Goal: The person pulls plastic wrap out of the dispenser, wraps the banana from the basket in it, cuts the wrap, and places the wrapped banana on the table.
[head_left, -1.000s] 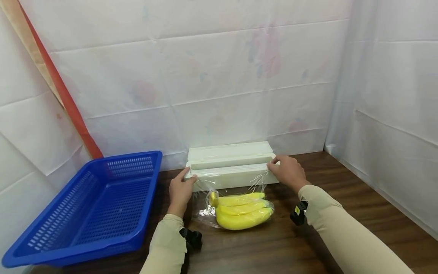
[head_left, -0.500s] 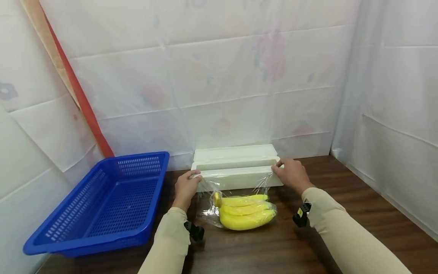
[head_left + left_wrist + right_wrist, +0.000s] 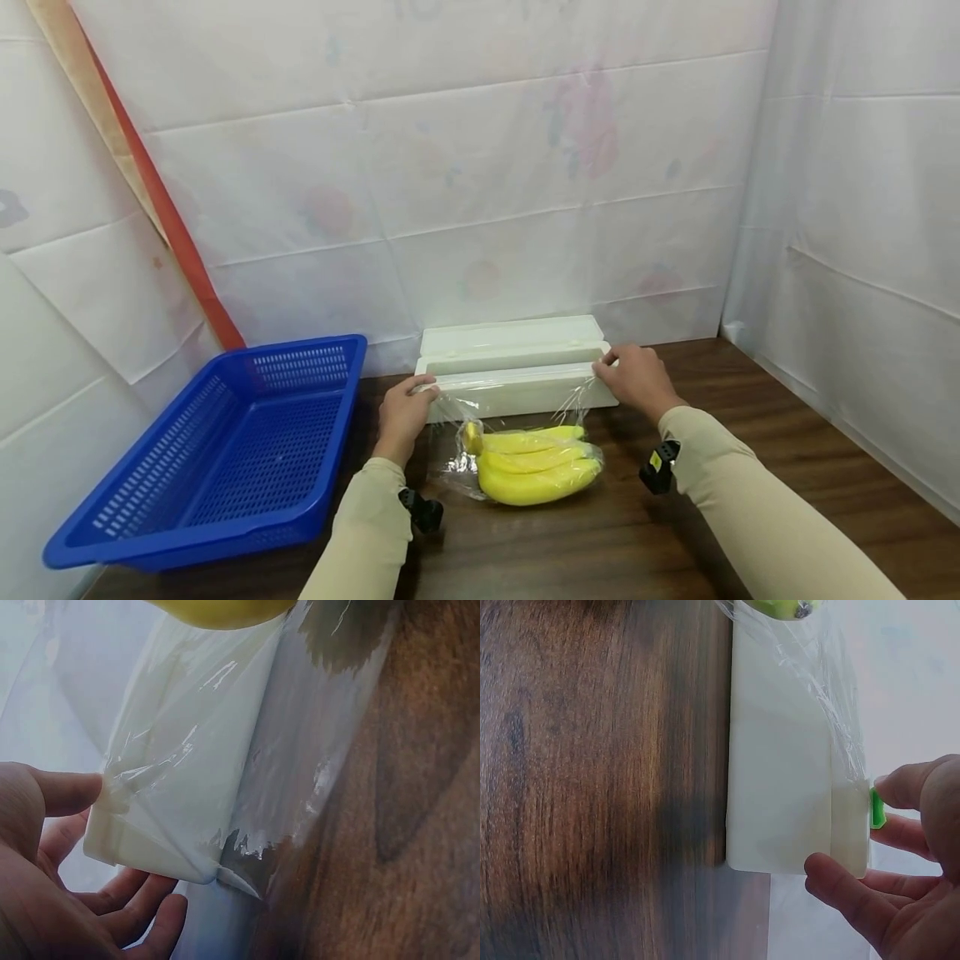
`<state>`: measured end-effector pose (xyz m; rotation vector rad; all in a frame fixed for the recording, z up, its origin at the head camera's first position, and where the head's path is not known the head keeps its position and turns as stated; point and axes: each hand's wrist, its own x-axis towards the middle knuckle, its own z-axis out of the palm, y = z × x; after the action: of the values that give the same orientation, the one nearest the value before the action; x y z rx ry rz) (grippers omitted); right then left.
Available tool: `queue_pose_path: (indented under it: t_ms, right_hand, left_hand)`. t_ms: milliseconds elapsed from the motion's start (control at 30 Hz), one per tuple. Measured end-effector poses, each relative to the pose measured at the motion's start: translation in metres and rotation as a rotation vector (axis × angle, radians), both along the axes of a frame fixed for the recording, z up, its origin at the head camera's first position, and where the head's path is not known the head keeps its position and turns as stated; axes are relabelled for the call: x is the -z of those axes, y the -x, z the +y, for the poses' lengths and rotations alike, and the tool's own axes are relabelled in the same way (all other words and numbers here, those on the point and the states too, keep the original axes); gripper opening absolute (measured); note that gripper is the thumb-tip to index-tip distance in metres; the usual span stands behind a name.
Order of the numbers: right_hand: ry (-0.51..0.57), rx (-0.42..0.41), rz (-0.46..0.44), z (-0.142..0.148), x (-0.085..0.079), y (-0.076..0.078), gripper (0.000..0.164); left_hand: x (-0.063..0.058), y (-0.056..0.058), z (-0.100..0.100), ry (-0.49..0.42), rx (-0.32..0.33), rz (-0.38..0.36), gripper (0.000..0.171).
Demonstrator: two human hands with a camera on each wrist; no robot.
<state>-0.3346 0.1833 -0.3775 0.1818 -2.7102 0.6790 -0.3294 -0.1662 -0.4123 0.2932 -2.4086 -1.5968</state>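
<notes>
A white cling film dispenser (image 3: 517,397) lies on the table with its lid tipped back. Clear cling film (image 3: 319,742) stretches from its front edge over a bunch of yellow bananas (image 3: 536,482) lying in front. My left hand (image 3: 403,417) grips the dispenser's left end, thumb on the film at the top edge and fingers curled by the end. At the opposite end, my right hand (image 3: 640,382) pinches a small green slide cutter (image 3: 877,809) between thumb and index finger. Another fingertip touches the dispenser's end. In the head view the right fingers cover the cutter.
To the left stands a blue plastic basket (image 3: 322,508) with slotted walls. White sheeting (image 3: 480,183) hangs close behind the dispenser and along both sides. An orange-red strip (image 3: 176,233) slants down behind the basket. The brown wooden table (image 3: 525,558) extends in front.
My left fingers have drawn in from the dispenser's far left edge to its front corner. The right hand, dispenser and bananas stay in place; the head view has shifted slightly.
</notes>
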Motion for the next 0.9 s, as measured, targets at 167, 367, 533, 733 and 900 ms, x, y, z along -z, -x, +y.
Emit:
queue_pose_path:
  t_ms: [167, 367, 533, 733, 900]
  right_hand:
    - [-0.021, -0.001, 0.005, 0.0, -0.001, 0.001, 0.029]
    - [-0.034, 0.008, -0.037, -0.001, -0.004, -0.002, 0.029]
    - [-0.021, 0.013, -0.024, -0.005, -0.004, -0.002, 0.029]
    - [-0.007, 0.021, 0.001, -0.007, -0.007, -0.004, 0.029]
    - [0.002, 0.034, 0.002, -0.01, -0.004, -0.005, 0.027]
  left_hand:
    - [0.0, 0.001, -0.002, 0.001, 0.001, -0.003, 0.03]
    - [0.0, 0.0, -0.004, 0.023, 0.006, 0.004, 0.03]
    - [-0.001, 0.0, -0.008, 0.022, 0.013, 0.006, 0.03]
    - [-0.002, 0.0, -0.01, 0.025, 0.013, -0.004, 0.032]
    - [0.0, 0.0, -0.013, 0.026, 0.015, -0.011, 0.031]
